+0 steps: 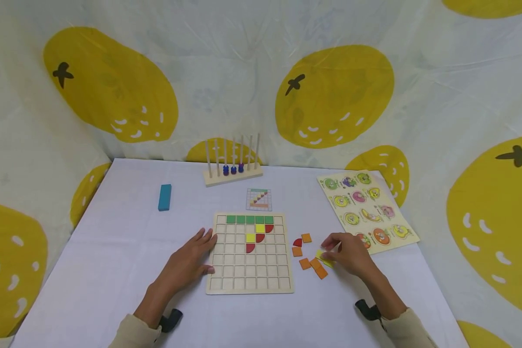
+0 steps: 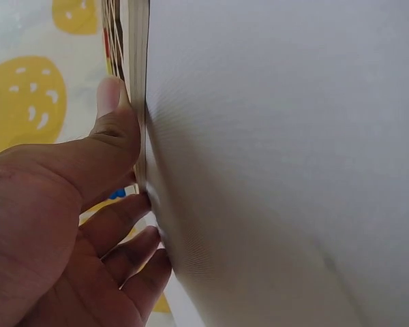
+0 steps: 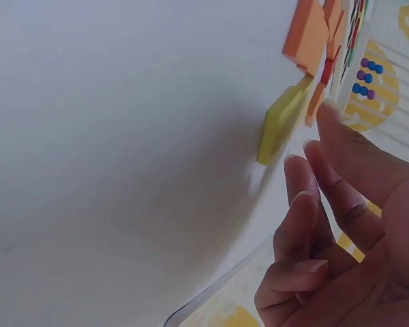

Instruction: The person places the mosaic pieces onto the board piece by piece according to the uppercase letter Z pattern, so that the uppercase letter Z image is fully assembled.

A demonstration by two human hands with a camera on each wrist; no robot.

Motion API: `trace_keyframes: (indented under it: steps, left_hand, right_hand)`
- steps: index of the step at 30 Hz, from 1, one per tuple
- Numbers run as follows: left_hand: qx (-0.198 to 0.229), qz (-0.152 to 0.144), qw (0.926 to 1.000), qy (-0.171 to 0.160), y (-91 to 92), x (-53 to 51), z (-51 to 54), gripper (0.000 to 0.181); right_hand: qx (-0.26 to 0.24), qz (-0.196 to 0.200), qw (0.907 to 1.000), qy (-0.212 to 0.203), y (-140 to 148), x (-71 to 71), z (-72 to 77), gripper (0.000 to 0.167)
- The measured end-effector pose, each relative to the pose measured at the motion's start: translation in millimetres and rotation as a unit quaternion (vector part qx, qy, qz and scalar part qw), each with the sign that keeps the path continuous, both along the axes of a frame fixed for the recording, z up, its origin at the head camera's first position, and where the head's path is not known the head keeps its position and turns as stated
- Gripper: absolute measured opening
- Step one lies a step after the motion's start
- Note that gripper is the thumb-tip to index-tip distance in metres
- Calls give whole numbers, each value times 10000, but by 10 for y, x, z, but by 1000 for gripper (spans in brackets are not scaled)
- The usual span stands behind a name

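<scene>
A wooden grid board [image 1: 239,270] lies on the table. Along its left edge rests my left hand [image 1: 187,263], the thumb [image 2: 109,102] touching the rim in the left wrist view. A row of green squares [image 1: 250,219] fills part of the top row. Below it, two yellow squares [image 1: 250,238] and three red quarter-circles [image 1: 268,227] step down diagonally leftward. My right hand [image 1: 350,251] hovers by the loose yellow tile [image 3: 279,126] right of the board, thumb and fingertips apart with nothing between them. The hand partly hides the yellow in the head view.
Several loose orange squares [image 1: 306,238] and a red quarter-circle [image 1: 297,242] lie right of the board. Behind it is a pattern card [image 1: 258,207], then a peg stand [image 1: 213,180] with beads. A teal block [image 1: 165,197] is back left; a fruit puzzle board [image 1: 337,186] is right.
</scene>
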State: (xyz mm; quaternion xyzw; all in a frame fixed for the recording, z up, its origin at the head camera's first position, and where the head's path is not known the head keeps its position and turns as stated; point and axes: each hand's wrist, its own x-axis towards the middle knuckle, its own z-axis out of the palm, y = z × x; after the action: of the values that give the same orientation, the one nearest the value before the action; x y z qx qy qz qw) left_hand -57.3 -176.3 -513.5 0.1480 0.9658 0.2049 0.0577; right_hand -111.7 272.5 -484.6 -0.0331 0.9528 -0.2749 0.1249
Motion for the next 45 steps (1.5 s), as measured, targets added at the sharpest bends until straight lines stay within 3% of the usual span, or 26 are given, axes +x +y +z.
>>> trace_keyframes:
  steps: [8,23,34,45]
  left_hand:
    - [6,-3,10000,42,5,0,6,97]
    - [-28,14,10000,16,19,-5,28,97]
    - [44,25,10000,-9,23,13,32,97]
    - [12,-2,9999,105,11,16,31,96]
  right_hand:
    - [88,-23,9999,-79,-21,27,-20,22]
    - [19,232,9997,-104,-90,-47,-62,14]
    - [-5,94,9999,-139,-110,-40,-55,15]
    - [-175,261,9980,544,-352,-106,93,16]
